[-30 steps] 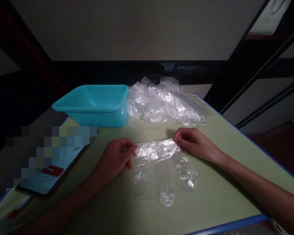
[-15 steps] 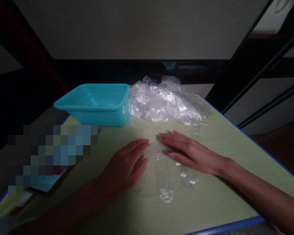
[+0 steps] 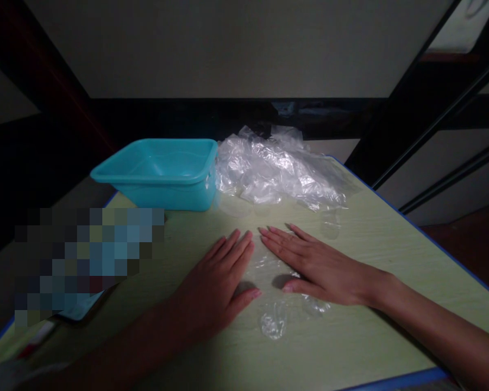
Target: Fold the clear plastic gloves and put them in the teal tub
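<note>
Flattening step looks to be in hand: both hands seem to be smoothing a clear plastic glove [image 3: 269, 266] against the table [image 3: 350, 347]. Landmark is the blue bin [image 3: 167, 196]. Glove is lying on the near side of the bin and to its right, fingers pointing away from the bin. Left hand [image 3: 224, 279] is lying palm down, open, fingers stretched out, thumb spreading apart, gripping nothing; it is covering the glove's left part. Right hand [image 3: 321, 266] is doing the same from farther right of the bin, open, fingers extended, covering the other side. Fingertips of the two hands are nearly meeting. How hard either palm is pressing, cannot tell.

Next move is probably calling for light, flat strokes outward over the film, since thin plastic is likely clinging to skin and creasing. Glove fingertips, farthest from the bin, are showing wrinkles and seem to be needing attention too. Crumpled plastic pile [image 3: 277, 171] is sitting just right of the bin; phone [image 3: 79, 309] is lying on the bin's near side, to its left, mostly blurred out.
</note>
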`<control>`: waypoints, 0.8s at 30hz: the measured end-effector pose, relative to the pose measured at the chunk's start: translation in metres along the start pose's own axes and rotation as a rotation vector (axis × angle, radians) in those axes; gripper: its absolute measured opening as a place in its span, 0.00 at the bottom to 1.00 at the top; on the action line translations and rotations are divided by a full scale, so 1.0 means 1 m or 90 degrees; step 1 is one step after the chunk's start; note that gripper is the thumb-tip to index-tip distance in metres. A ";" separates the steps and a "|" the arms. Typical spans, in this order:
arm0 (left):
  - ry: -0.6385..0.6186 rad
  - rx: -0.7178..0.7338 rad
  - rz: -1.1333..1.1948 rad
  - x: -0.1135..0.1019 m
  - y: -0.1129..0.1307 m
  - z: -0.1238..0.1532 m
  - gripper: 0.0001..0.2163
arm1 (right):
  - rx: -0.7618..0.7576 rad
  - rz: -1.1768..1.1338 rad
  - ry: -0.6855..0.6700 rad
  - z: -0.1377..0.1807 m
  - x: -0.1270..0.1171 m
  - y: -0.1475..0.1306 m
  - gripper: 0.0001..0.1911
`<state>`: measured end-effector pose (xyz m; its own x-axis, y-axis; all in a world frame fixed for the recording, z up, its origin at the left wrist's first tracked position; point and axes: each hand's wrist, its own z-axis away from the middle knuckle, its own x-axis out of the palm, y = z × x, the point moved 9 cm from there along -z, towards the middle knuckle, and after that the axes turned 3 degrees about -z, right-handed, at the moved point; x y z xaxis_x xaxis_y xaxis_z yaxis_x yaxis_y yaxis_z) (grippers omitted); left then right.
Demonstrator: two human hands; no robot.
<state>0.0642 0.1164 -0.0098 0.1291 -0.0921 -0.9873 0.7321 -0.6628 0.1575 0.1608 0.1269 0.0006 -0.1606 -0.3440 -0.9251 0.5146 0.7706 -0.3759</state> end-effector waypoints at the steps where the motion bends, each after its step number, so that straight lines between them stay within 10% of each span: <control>1: -0.007 -0.003 -0.002 0.001 -0.001 0.000 0.27 | 0.004 -0.002 0.001 0.001 0.000 0.001 0.38; 15: -0.017 -0.053 0.036 -0.003 -0.024 0.004 0.26 | 0.084 -0.114 0.003 0.019 -0.013 0.023 0.40; 24: 0.182 -0.229 0.285 -0.033 -0.063 0.005 0.20 | 0.190 -0.211 0.241 0.027 -0.054 0.057 0.17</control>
<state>0.0101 0.1577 0.0129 0.6109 -0.0683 -0.7888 0.7381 -0.3111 0.5986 0.2218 0.1747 0.0305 -0.6150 -0.2829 -0.7360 0.5922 0.4506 -0.6680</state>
